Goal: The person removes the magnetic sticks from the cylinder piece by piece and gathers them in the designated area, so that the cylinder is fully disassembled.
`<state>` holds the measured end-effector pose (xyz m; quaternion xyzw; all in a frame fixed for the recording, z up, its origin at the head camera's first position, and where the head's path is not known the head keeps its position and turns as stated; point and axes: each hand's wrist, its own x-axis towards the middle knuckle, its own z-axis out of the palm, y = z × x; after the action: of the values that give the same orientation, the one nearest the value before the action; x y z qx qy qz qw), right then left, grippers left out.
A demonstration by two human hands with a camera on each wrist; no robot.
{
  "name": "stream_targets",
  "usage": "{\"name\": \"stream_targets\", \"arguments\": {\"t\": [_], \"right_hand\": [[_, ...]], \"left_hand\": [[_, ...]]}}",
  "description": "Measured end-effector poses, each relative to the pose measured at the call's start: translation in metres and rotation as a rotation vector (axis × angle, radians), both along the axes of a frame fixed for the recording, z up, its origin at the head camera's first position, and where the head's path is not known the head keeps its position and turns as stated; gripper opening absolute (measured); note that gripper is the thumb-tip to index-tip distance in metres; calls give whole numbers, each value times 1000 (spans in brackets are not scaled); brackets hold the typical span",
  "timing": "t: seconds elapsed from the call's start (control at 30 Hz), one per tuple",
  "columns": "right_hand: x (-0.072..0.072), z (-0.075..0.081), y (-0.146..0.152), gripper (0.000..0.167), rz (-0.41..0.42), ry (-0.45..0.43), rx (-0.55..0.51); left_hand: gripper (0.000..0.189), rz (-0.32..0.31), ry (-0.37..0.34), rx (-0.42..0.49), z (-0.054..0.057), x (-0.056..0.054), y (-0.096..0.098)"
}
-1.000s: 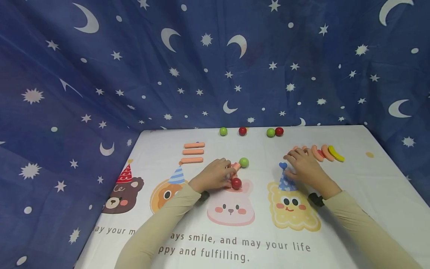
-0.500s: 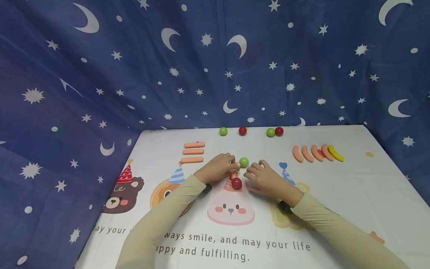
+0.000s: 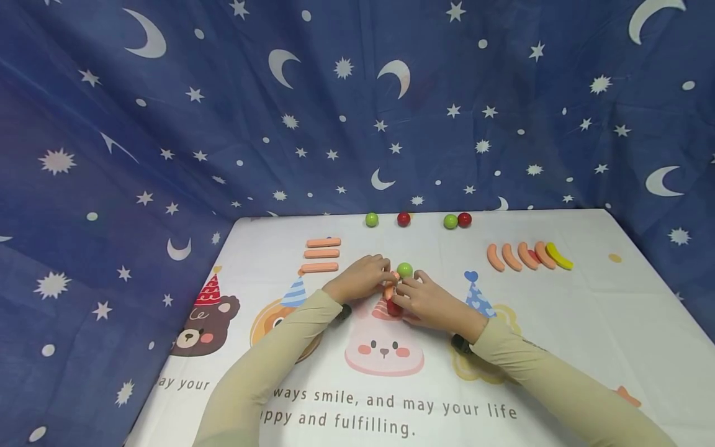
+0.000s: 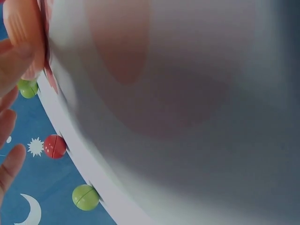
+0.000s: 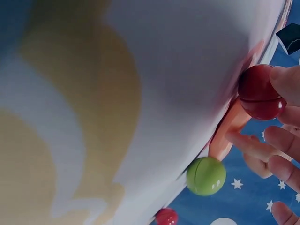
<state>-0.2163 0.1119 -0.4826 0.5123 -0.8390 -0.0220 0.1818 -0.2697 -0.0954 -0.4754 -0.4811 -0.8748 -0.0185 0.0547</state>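
Observation:
My left hand (image 3: 360,277) pinches a pinkish-orange toy sausage (image 3: 389,290) above the printed rabbit's hat. In the left wrist view a fingertip lies on the sausage (image 4: 26,40), while the other fingers are spread. From the right, my right hand (image 3: 432,304) holds a glossy red ball (image 5: 262,91) with a seam round it, its thumb pressed on the side. The ball sits at the near end of the sausage and is partly covered by the fingers in the head view. At the far end of the sausage is a green ball (image 3: 404,270).
Three straight sausages (image 3: 321,254) lie in a stack of rows at the left. Several curved ones (image 3: 511,257) and a yellow curved piece (image 3: 558,256) line up at the right. Along the back edge sit green balls (image 3: 372,219) and red balls (image 3: 404,219), before a blue starry curtain (image 3: 357,124).
My right hand has come left from the curved sausages to the red ball. My left hand has moved slightly up and right onto the sausage.

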Motion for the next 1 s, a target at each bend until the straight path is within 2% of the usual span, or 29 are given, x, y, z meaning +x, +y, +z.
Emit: {"name": "stream_targets", "arguments": {"t": [0.23,0.4,0.5,0.67,0.8,1.0], "right_hand": [[-1,0,10,34,34,22,-34],[-3,-2,20,34,55,27,-55],[-4,-4,25,34,52,21,-64],[-6,-5,29,32,38,2,-67],[-8,-5,30,31,24,-13,-63],[-10,-3,31,31,-5,-62,-62]], "left_hand": [[19,1,9,-3,-3,7,-3],[13,-10,53,-6,-4,17,-4],[12,-14,86,-27,-4,24,-5],[7,-6,90,-41,-4,35,-6],[10,-3,94,-39,-3,42,-5],[16,-14,84,-42,-2,47,-8]]}}
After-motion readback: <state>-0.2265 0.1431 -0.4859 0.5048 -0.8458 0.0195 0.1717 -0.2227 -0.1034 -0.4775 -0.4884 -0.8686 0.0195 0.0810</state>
